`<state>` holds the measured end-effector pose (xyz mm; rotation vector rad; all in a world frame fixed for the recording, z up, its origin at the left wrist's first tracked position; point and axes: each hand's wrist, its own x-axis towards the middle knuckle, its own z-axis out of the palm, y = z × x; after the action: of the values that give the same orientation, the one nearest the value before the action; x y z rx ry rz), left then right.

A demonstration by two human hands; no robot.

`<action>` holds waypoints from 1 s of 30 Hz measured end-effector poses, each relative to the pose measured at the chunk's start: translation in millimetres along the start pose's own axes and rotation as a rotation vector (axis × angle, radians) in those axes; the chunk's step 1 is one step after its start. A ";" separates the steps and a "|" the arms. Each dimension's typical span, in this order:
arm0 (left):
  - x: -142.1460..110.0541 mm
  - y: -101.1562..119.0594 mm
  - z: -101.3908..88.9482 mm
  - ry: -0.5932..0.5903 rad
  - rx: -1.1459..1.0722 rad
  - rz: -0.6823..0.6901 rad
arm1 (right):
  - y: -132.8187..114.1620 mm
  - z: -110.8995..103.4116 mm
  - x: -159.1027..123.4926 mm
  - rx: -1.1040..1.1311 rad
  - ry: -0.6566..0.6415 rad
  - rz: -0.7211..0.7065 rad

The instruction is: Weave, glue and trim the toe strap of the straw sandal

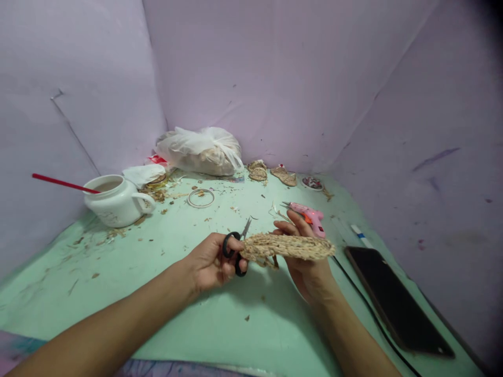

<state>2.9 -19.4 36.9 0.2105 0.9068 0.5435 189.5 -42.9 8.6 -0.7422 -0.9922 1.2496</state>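
My left hand (216, 264) has its fingers in the black handles of a pair of scissors (236, 246), whose blades point up and away. Its fingertips also meet the left end of a woven straw sole (288, 247), seen nearly edge-on above the table. My right hand (308, 272) holds the sole from the right and behind, with some fingers raised past its far edge. A bit of loose straw hangs from its underside. Just beyond the right fingers lies a pink glue gun (314, 219).
A white mug (116, 207) with a red stick (65, 183) stands left. At the back are a plastic bag (200, 152), two small woven slippers (257, 170) and a dish of beads (312, 183). A tape ring (200, 198) lies mid-table; a phone (396, 298) and black cable (369, 309) lie right.
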 end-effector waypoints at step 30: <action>9.8 -14.1 1.9 0.041 -0.200 0.378 | 7.6 16.8 -11.3 -0.162 0.115 0.095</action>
<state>14.3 -26.1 25.7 0.1902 0.8495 0.9870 170.8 -53.5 6.4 -0.9862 -0.9807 1.2033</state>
